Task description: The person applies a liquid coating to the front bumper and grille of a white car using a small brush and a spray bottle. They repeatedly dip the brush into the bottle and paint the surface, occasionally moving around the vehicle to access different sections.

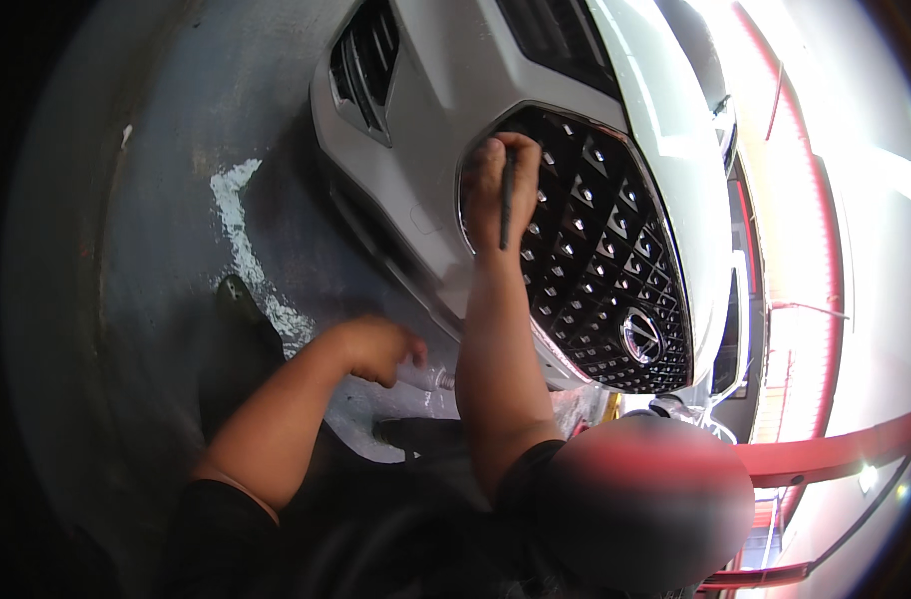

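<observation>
My right hand point(493, 190) is at the edge of a car's black grille point(600, 235), which is studded with small shiny pieces. Its fingers close round a slim dark rod-like tool point(506, 205). The tool's other end is hidden by the fingers, so its kind cannot be made out. Lower and to the left, my left hand point(375, 349) has curled fingers around or against a clear plastic bottle point(423, 376), partly hidden by the hand. The silver-white bumper point(425, 130) surrounds the grille, and a round emblem point(642, 335) sits low in it.
The car appears turned sideways in the picture. Grey floor point(176, 200) with a pale worn patch point(238, 220) lies to the left. A dark shoe point(246, 309) rests there. A blurred red and dark round shape point(645, 499) covers the lower right, beside a red bar point(845, 449).
</observation>
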The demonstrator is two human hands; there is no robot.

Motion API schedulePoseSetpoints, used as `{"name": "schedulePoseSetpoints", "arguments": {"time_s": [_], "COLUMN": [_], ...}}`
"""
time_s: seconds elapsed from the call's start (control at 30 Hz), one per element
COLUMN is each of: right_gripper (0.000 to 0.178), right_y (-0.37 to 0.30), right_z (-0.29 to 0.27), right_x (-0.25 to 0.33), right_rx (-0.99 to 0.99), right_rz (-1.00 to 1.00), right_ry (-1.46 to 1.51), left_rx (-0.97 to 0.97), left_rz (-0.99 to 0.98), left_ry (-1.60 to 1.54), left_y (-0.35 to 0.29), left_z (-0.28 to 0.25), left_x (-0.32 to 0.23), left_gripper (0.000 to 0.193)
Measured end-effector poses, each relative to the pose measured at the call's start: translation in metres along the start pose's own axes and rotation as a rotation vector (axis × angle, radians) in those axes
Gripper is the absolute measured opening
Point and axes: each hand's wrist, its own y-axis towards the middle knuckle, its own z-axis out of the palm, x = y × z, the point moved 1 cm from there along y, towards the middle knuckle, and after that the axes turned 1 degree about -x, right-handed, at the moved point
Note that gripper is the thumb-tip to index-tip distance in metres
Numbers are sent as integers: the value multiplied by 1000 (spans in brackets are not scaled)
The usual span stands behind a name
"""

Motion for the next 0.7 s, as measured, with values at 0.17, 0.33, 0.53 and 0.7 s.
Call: {"name": "schedulePoseSetpoints", "arguments": {"time_s": [0.17, 0.33, 0.53, 0.7], "right_gripper": [14, 12, 14, 17], "right_y": [25, 6, 30, 12], "right_z": [36, 22, 38, 31], "right_x": [-13, -16, -26, -8], "right_rx": [-207, -292, -229, -426], "right_rz": [-170, -199, -309, -224], "right_ry": [-208, -113, -229, -191], "left_rx": [-17, -15, 54, 11], "left_rz": [23, 60, -9, 65], "left_ry": [45, 112, 28, 130], "left_y": [6, -2, 3, 1], "left_z": [4, 1, 9, 1], "left_x": [8, 9, 15, 7], "left_gripper": [60, 60, 59, 61]}}
